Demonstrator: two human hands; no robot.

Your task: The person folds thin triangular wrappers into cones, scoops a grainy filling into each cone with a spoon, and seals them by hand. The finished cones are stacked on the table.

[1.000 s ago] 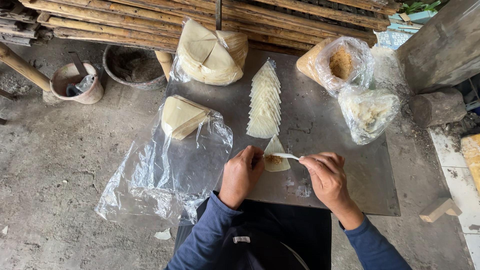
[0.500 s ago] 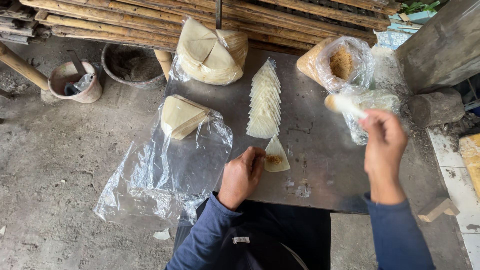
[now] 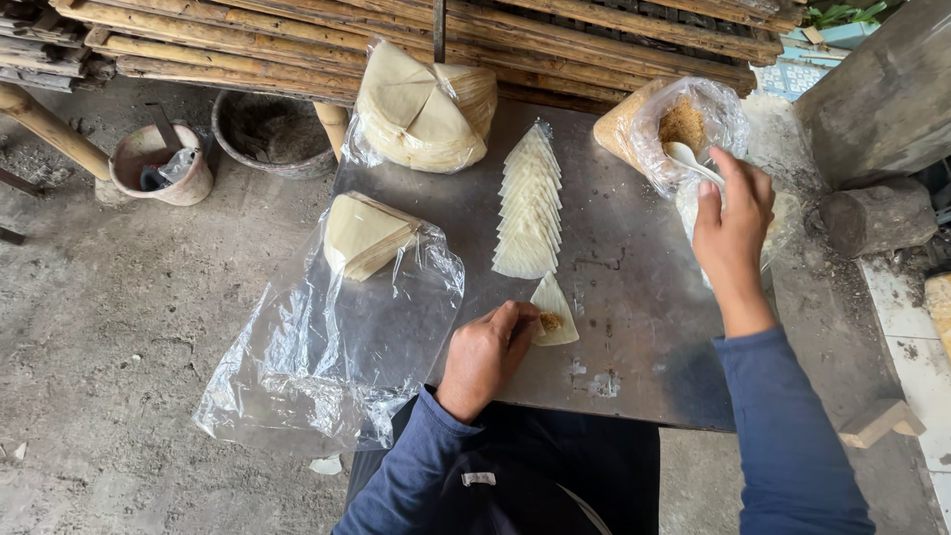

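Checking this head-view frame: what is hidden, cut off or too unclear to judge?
- Spoon: its handle is covered by the right hand; its load cannot be told.
- Bag of brown filling: crinkled plastic blurs how full it is.
- Wrapper with filling: its left corner sits under the left hand.
- Second bag behind the right hand: contents mostly hidden.

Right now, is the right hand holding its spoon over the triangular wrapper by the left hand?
No, the right hand holds the spoon at the bag of brown filling, away from the wrapper.
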